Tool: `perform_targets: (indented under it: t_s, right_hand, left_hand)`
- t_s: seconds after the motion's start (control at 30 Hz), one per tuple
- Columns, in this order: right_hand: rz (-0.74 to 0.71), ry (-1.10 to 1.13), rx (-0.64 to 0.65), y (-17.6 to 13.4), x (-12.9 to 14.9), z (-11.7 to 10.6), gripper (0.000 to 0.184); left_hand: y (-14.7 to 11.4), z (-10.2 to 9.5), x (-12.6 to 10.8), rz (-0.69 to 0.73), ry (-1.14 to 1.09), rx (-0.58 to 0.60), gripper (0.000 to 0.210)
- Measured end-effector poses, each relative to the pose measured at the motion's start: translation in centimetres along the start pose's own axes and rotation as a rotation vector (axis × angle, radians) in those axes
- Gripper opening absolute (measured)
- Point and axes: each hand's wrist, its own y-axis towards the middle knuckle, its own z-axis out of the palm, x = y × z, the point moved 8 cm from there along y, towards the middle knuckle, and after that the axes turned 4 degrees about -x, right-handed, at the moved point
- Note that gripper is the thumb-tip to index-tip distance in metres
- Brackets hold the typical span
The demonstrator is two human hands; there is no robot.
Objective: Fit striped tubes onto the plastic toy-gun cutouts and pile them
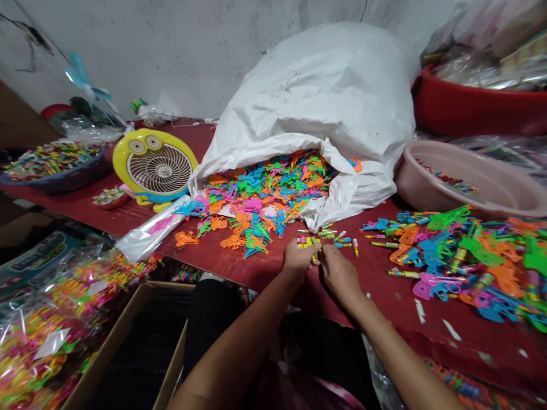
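A small yellow-wrapped tube [315, 258] is showing between the person's two hands, low over the near part of the counter [387, 299]. The left hand [296, 256] is keeping its fingers nearly closed, thumb against the bent forefinger, and is holding the tube there. The right hand [341, 273] is bending its fingers inward, the tips almost meeting those of the left; whether they are gripping anything is impossible to tell, since the back of the hand is hiding them. Just beyond the hands, loose tubes [355, 246] are lying on the red surface.

Farther back, a big white sack [325, 74] is leaning toward the wall [171, 51], its mouth spilling orange, blue, green and pink plastic pieces [256, 188]. To the right, a mixed pile [465, 256] of similar pieces and tubes is covering part of the counter, with a pink basin [427, 182] standing behind it and a red basin [474, 111] behind that. To the left, a yellow fan [164, 169] is standing beside the sack, and a dark blue basin [64, 182] is holding a heap of small colourful items. Below the edge, a cardboard box [115, 336] is sitting beside clear bags [94, 285] of bright pieces.
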Motion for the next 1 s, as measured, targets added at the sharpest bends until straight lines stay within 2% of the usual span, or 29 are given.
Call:
perform_targets:
  t_s: [0.1, 0.17, 0.27, 0.33, 0.4, 0.43, 0.47, 0.53, 0.63, 0.73, 0.87, 0.93, 1.0]
  right_hand:
    - [-0.123, 0.332, -0.118, -0.9, 0.8, -0.9, 0.018]
    - [-0.193, 0.514, -0.154, -1.6, 1.0, -1.7, 0.024]
    - [-0.211, 0.606, -0.153, -2.0, 0.8, -2.5, 0.037]
    - [-0.224, 0.583, -0.163, -1.8, 0.8, -3.1, 0.058]
    - [-0.274, 0.535, -0.155, -1.5, 1.3, -3.5, 0.087]
    - [-0.305, 0.516, -0.133, -1.4, 1.6, -3.5, 0.096]
    - [-0.337, 0.502, -0.106, -1.3, 1.9, -3.3, 0.098]
    - [-0.393, 0.491, -0.075, -1.3, 2.4, -3.0, 0.092]
    - [-0.485, 0.492, -0.122, -1.7, 3.0, -3.2, 0.077]
    - [-0.557, 0.467, -0.150, -2.0, 3.8, -3.4, 0.080]
    - [-0.588, 0.485, -0.104, -1.9, 5.9, -3.3, 0.092]
    - [-0.597, 0.577, -0.046, -1.5, 7.1, -3.1, 0.092]
    - [-0.571, 0.713, 0.074, -0.6, 8.3, -2.3, 0.086]
  left_hand:
    - [-0.5, -0.5, -0.6, 0.041, -0.048, 0.021, 0.027]
    - [-0.8, -0.9, -1.1, 0.063, -0.102, 0.049, 0.029]
    - [-1.3, -1.5, -1.5, 0.066, -0.184, 0.089, 0.033]
    - [-1.8, -1.5, -1.5, 0.040, -0.206, 0.126, 0.035]
    - [-2.6, -0.8, -1.0, -0.009, -0.213, 0.232, 0.035]
    - [-3.0, -0.4, -0.8, -0.027, -0.218, 0.296, 0.033]
    - [-3.5, 0.0, -0.7, -0.037, -0.224, 0.361, 0.032]
    - [-4.3, 0.6, -0.4, -0.045, -0.229, 0.481, 0.031]
    - [-5.0, 0.7, 0.2, -0.095, -0.251, 0.563, 0.035]
    - [-5.1, 0.0, 0.4, -0.122, -0.301, 0.501, 0.037]
    - [-5.5, -1.7, -0.7, -0.061, -0.314, 0.401, 0.034]
    - [-5.8, -3.3, -1.5, -0.021, -0.335, 0.351, 0.031]
    - [-5.8, -5.5, -2.3, 0.022, -0.355, 0.284, 0.028]
